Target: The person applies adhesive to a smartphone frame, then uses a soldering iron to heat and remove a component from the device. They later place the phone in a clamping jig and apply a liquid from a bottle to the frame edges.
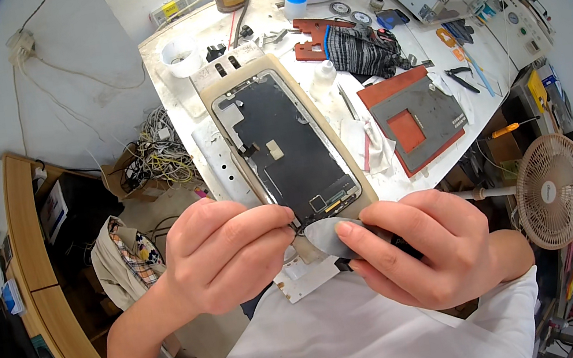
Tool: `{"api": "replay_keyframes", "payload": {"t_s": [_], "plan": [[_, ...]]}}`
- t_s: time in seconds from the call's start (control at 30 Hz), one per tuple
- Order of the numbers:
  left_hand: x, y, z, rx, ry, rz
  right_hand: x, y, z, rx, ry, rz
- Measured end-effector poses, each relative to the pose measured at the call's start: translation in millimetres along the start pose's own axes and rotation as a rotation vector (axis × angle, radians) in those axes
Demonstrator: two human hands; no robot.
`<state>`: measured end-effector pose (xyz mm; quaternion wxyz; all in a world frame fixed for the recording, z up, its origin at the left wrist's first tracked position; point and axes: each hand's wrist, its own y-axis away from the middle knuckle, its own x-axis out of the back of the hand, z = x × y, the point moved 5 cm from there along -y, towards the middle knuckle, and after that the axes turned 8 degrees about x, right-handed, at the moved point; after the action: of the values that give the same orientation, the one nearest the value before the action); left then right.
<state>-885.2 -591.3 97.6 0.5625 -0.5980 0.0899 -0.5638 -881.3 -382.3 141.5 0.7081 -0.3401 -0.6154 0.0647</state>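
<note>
A phone screen assembly (297, 149) lies with its black back up on a beige holder pad (345, 146), tilted slightly on the bench. My left hand (229, 250) is closed at the screen's near left corner, fingertips pinched together; whatever is between them is hidden. In my right hand (426, 243), a thin grey pry blade (328, 238) with a rounded tip is gripped between thumb and fingers. Its tip is close to the screen's near edge, beside my left fingertips. A small light plate (307, 280) shows below the hands.
Right of the pad are a grey-and-red mat (425, 117), a striped glove (365, 49), black pliers (463, 78) and a white squeeze bottle (322, 77). Behind stand a round white container (181, 56) and a blue-capped bottle (295, 1). A fan (553, 191) stands at the right.
</note>
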Motion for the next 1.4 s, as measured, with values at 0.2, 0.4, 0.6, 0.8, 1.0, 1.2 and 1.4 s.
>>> {"api": "replay_keyframes", "payload": {"t_s": [0.2, 0.4, 0.6, 0.8, 1.0, 1.2, 1.4], "plan": [[-0.5, -0.1, -0.6, 0.005, 0.006, 0.012, -0.5, 0.9, -1.6, -0.007, 0.014, 0.0], [-0.1, 1.6, -1.2, -0.008, 0.001, 0.004, -1.0, 1.4, -5.6, -0.01, 0.043, -0.008], [0.7, 5.9, -1.9, -0.009, 0.01, -0.022, -1.9, 2.4, -9.6, -0.022, 0.076, -0.007], [0.2, 5.0, -2.1, -0.036, -0.01, 0.0, -2.1, 2.3, -11.4, -0.044, 0.086, -0.008], [0.2, 5.9, -2.1, -0.051, -0.025, 0.018, -3.4, 2.9, -12.6, -0.048, 0.095, -0.014], [1.2, 5.9, -1.7, -0.05, -0.029, 0.014, -3.3, 1.9, -14.7, -0.046, 0.126, -0.013], [0.4, 5.5, -1.5, -0.056, -0.035, 0.02, -5.7, 3.6, -21.9, -0.04, 0.182, -0.013]]}}
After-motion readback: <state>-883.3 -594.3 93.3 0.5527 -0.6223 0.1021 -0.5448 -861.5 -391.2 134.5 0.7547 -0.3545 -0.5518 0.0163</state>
